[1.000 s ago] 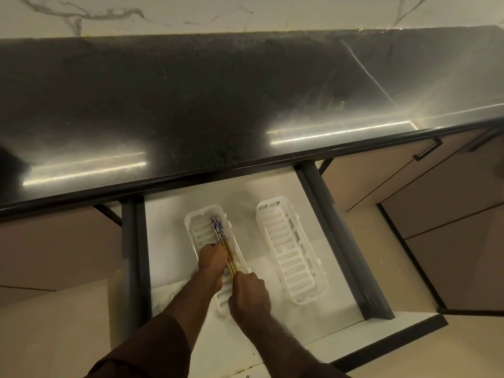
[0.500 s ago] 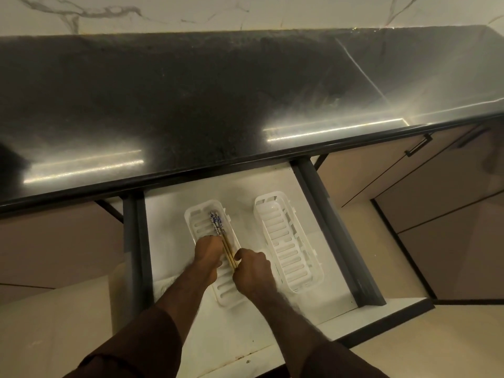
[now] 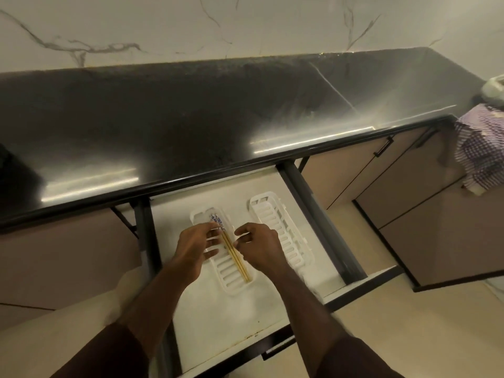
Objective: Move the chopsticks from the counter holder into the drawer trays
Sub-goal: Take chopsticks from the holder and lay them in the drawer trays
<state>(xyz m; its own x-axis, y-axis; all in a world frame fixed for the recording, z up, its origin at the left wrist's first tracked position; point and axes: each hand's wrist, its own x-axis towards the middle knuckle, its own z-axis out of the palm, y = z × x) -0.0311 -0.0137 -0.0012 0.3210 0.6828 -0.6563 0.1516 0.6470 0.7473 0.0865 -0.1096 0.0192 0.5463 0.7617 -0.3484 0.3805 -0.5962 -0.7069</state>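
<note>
**Two chopsticks lying in the left drawer tray**

Two slim wooden chopsticks with blue-patterned tops are lying side by side, lengthwise, along the right part of the left white slotted plastic tray. That tray is sitting on the white floor of the open drawer. The left hand is hovering over the tray's left part, fingers loosely spread, fingertips beside the patterned tops; contact cannot be told. The right hand is hovering just right of the chopsticks, fingers loosely curled, gripping nothing. A second white slotted plastic tray is sitting to the right, apart. The glossy black stone counter is overhanging the drawer. A purple checked cloth is hanging at far right.
</note>
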